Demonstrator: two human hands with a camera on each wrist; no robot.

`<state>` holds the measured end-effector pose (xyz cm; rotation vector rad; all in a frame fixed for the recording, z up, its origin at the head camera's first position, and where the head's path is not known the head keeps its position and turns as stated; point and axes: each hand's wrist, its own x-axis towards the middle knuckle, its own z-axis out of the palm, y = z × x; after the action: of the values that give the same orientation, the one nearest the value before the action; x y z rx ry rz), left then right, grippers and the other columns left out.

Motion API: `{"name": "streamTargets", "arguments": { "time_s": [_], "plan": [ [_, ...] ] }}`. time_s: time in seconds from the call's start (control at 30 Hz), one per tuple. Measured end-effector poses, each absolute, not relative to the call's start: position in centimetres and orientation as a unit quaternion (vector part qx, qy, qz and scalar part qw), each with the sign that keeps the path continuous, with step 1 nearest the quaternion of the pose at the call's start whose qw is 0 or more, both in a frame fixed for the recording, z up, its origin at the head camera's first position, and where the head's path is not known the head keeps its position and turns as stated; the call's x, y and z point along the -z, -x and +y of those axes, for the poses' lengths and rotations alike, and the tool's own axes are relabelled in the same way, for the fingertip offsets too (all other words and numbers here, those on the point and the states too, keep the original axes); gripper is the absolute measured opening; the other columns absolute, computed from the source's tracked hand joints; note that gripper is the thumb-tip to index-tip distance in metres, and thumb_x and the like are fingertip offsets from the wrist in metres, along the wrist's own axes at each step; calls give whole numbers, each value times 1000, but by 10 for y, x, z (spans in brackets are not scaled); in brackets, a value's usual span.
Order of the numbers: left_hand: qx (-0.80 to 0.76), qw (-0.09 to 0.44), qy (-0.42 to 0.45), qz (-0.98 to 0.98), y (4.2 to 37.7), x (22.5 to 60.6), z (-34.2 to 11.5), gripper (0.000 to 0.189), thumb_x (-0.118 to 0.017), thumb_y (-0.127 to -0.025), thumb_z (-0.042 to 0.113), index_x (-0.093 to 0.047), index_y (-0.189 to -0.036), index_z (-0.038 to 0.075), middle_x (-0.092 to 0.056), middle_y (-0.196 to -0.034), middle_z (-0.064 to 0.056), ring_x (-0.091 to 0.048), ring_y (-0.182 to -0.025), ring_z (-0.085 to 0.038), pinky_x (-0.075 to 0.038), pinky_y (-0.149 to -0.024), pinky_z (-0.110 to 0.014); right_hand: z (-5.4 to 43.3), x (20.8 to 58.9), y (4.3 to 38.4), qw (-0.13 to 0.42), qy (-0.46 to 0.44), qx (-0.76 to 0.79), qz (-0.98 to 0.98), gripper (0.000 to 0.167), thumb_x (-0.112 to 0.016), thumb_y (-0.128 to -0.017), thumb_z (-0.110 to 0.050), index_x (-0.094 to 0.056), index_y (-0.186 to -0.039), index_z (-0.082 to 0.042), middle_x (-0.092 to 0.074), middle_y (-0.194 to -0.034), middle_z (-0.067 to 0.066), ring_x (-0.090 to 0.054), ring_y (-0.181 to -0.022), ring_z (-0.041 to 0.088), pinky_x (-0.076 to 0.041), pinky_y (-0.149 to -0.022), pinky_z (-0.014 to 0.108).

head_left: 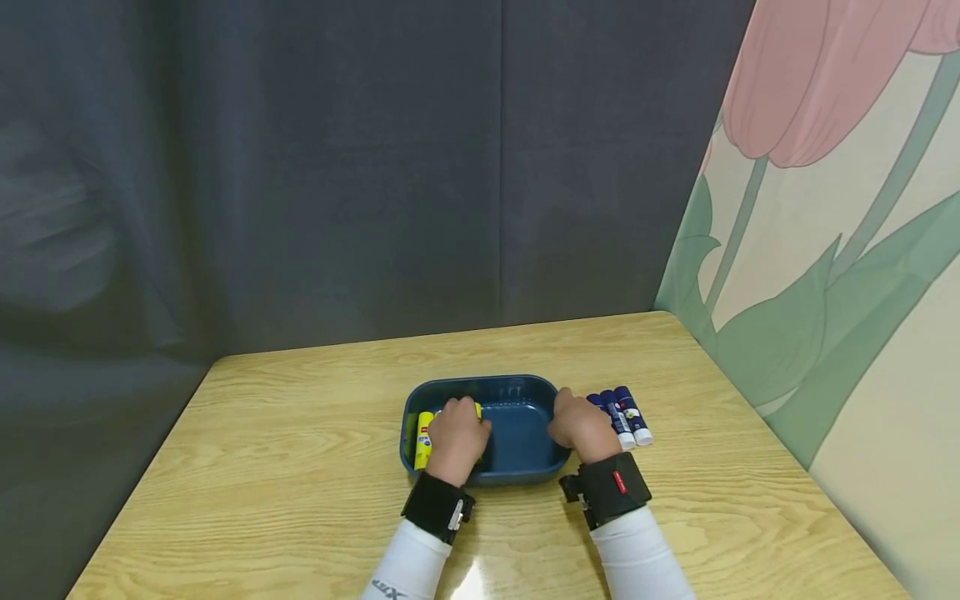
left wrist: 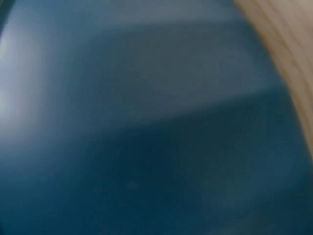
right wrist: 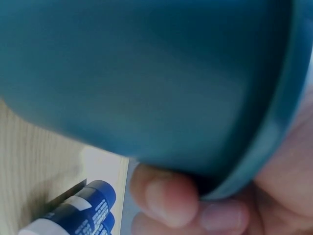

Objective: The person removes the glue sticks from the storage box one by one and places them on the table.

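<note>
A dark blue tray (head_left: 521,437) lies on the table, with a yellow glue stick (head_left: 423,440) inside at its left end. My left hand (head_left: 456,435) reaches down into the tray, fingers curled over another yellow glue stick (head_left: 478,411) that is mostly covered by the hand. Only blurred tray wall (left wrist: 146,147) fills the left wrist view. My right hand (head_left: 583,427) grips the tray's right rim; its curled fingertips (right wrist: 166,198) press under the rim in the right wrist view. Right of that hand lie several dark blue glue sticks (head_left: 630,414) with white ends.
The light wooden table (head_left: 285,450) extends around the tray. A dark curtain (head_left: 375,183) hangs behind the far edge. On the right stands a wall (head_left: 862,292) painted with pink tulips.
</note>
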<state>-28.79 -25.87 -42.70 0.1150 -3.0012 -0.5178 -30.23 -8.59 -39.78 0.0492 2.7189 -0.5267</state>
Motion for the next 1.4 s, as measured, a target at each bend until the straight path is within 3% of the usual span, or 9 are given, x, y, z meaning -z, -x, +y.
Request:
{"name": "streamTargets", "arguments": {
  "time_s": [0.23,0.33,0.83,1.4],
  "plan": [
    [144,53,-31,-988,288,433,-259,44,-68,-71,26,-54,-109,8,-55,-86,-9,-55,-74,-24,-42,-55,-40,-86,396,299,190,-26,194,962,57,-51,-84,-15,-24,-131,2,-48,-113,23,-49,-80,30,-40,-61,42],
    [128,43,-27,-991,289,435,-258,53,-68,-71,28,-50,-117,10,-56,-93,-8,-56,-78,-23,-43,-57,-39,-86,395,298,189,-24,194,962,58,-51,-84,-15,-22,-132,2,-46,-115,23,-48,-84,31,-40,-64,44],
    [116,-8,-24,-993,292,435,-254,54,-65,-73,36,-48,-120,15,-59,-91,-8,-56,-74,-23,-41,-54,-38,-86,398,299,187,-25,193,963,57,-51,-84,-15,-24,-131,2,-46,-115,23,-48,-82,31,-39,-64,44],
    [115,-10,-14,-993,293,435,-255,61,-69,-68,38,-48,-121,16,-59,-95,-9,-56,-77,-24,-41,-56,-38,-86,397,300,186,-28,199,962,57,-53,-83,-15,-26,-130,0,-47,-113,22,-48,-80,30,-40,-59,40]
  ]
}}
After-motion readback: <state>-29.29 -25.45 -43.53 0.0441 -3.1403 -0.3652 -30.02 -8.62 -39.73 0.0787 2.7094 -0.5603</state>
